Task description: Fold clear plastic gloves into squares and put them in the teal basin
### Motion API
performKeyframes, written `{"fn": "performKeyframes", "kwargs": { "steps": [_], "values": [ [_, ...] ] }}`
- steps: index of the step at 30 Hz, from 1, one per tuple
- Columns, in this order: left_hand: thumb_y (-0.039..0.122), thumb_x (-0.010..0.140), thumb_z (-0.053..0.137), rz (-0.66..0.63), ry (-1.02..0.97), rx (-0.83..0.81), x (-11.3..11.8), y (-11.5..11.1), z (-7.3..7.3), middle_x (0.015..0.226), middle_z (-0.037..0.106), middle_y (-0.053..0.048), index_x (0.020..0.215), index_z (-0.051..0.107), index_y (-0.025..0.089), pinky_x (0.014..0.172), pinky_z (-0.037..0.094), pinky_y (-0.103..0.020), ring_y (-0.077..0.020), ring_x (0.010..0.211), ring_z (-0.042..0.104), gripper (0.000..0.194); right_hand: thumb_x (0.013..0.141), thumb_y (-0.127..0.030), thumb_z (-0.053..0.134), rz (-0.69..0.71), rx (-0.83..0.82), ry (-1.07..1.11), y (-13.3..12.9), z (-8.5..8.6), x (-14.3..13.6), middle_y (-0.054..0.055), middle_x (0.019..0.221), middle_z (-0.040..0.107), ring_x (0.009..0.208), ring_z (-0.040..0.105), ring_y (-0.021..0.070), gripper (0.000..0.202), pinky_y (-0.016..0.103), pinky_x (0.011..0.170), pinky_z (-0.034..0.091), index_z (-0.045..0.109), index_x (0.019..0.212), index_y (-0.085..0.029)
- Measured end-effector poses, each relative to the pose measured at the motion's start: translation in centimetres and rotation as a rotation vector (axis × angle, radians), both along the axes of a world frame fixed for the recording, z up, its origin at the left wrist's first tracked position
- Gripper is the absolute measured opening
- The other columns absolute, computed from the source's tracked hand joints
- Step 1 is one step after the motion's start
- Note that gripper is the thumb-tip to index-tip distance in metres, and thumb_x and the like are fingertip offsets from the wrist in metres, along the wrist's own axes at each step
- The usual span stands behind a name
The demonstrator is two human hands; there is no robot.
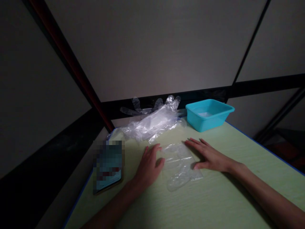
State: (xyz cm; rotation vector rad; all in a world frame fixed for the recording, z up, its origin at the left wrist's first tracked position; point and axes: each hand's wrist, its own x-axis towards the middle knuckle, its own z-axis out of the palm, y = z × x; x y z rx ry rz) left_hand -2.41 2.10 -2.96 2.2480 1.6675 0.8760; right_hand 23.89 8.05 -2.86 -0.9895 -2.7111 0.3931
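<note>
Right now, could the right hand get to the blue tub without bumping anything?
Probably yes. The right hand lies flat on the clear plastic sheet, and the stretch of green table between it and the blue tub looks bare.

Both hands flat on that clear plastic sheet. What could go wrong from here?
1. The clear plastic sheet is thin and wrinkled; the left hand and right hand press only its edges, so it may slide or crease.
2. The pile of plastic gloves lies close behind; a sweep could drag it along.
3. The phone sits at the table edge and might get knocked off.
</note>
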Motion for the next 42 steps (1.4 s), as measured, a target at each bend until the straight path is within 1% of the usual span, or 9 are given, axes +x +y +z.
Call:
{"fn": "performKeyframes", "kwargs": {
  "steps": [8, 16, 20, 26, 31, 34, 38, 40, 42],
  "values": [
    [0.012, 0.071, 0.050, 0.021, 0.001, -0.008, 0.1, 0.0, 0.0, 0.113, 0.052, -0.010, 0.112, 0.040, 0.016, 0.100, 0.022, -0.048, -0.0245, 0.110, 0.043, 0.043, 0.067, -0.066, 0.048, -0.014, -0.020, -0.026, -0.1, 0.2, 0.1, 0.014, 0.139, 0.023, 0.128, 0.015, 0.0275, 0.090, 0.053, 0.101, 0.012, 0.015, 0.136, -0.018],
    [0.013, 0.069, 0.052, 0.006, 0.039, 0.011, -0.1, 0.2, -0.4, 0.109, 0.056, -0.008, 0.104, 0.049, 0.019, 0.100, 0.019, -0.047, -0.0228, 0.106, 0.047, 0.036, 0.068, -0.064, 0.049, 0.008, -0.050, -0.043, 0.1, 0.5, 0.1, 0.013, 0.138, 0.027, 0.128, 0.014, 0.0284, 0.088, 0.053, 0.101, 0.011, 0.018, 0.135, -0.017],
    [0.013, 0.070, 0.051, 0.046, -0.004, 0.043, -0.3, 0.2, -0.6, 0.104, 0.058, -0.007, 0.099, 0.050, 0.018, 0.099, 0.022, -0.046, -0.0219, 0.101, 0.050, 0.030, 0.067, -0.063, 0.050, 0.010, -0.045, -0.021, 0.1, 0.3, 0.2, 0.013, 0.137, 0.028, 0.128, 0.015, 0.0288, 0.088, 0.052, 0.102, 0.011, 0.017, 0.136, -0.018],
    [0.012, 0.070, 0.048, 0.084, -0.115, 0.048, -0.6, 0.4, -0.7, 0.097, 0.058, -0.008, 0.094, 0.051, 0.015, 0.088, 0.037, -0.039, -0.0218, 0.096, 0.051, 0.025, 0.067, -0.062, 0.051, 0.006, -0.035, -0.004, 0.1, 0.1, 0.3, 0.015, 0.137, 0.027, 0.128, 0.016, 0.0288, 0.088, 0.053, 0.101, 0.012, 0.018, 0.135, -0.017],
    [0.013, 0.067, 0.049, 0.106, -0.233, 0.017, -0.7, 0.6, -0.5, 0.096, 0.058, -0.006, 0.091, 0.054, 0.017, 0.086, 0.038, -0.036, -0.0211, 0.094, 0.053, 0.024, 0.069, -0.058, 0.054, 0.016, -0.051, 0.092, 0.3, 0.0, 0.4, 0.015, 0.136, 0.029, 0.126, 0.021, 0.0298, 0.084, 0.055, 0.100, 0.014, 0.018, 0.134, -0.019],
    [0.013, 0.067, 0.049, 0.095, -0.367, 0.014, -0.6, 0.7, -0.1, 0.091, 0.059, -0.005, 0.084, 0.054, 0.017, 0.085, 0.039, -0.034, -0.0200, 0.090, 0.055, 0.018, 0.071, -0.051, 0.056, -0.001, -0.105, 0.232, 0.0, 0.6, 0.2, 0.015, 0.133, 0.034, 0.122, 0.030, 0.0291, 0.074, 0.053, 0.099, 0.021, 0.025, 0.131, -0.018],
    [0.020, 0.076, 0.046, -0.021, -0.705, -0.061, -0.5, 0.5, 0.6, 0.079, 0.060, -0.002, 0.085, 0.048, 0.017, 0.075, 0.043, -0.029, -0.0161, 0.076, 0.061, 0.010, 0.083, -0.039, 0.045, -0.051, -0.297, 0.522, -0.9, 1.8, -0.7, 0.011, 0.108, 0.056, 0.099, 0.052, 0.0212, 0.039, 0.041, 0.086, 0.040, 0.039, 0.115, -0.018],
    [0.024, 0.078, 0.045, -0.068, -0.811, -0.155, -0.3, 0.3, 0.8, 0.072, 0.059, 0.001, 0.090, 0.044, 0.017, 0.066, 0.045, -0.027, -0.0145, 0.063, 0.063, 0.014, 0.086, -0.035, 0.039, -0.046, -0.403, 0.621, -1.3, 2.2, -1.2, 0.008, 0.093, 0.060, 0.087, 0.056, 0.0182, 0.026, 0.036, 0.078, 0.043, 0.043, 0.105, -0.018],
    [0.028, 0.078, 0.045, -0.084, -0.822, -0.244, -0.1, 0.0, 0.9, 0.067, 0.058, 0.003, 0.091, 0.042, 0.017, 0.056, 0.044, -0.024, -0.0142, 0.056, 0.063, 0.017, 0.088, -0.033, 0.037, -0.025, -0.480, 0.659, -1.6, 2.2, -1.5, 0.005, 0.084, 0.060, 0.081, 0.056, 0.0168, 0.020, 0.034, 0.075, 0.043, 0.044, 0.097, -0.018]
  ]
}}
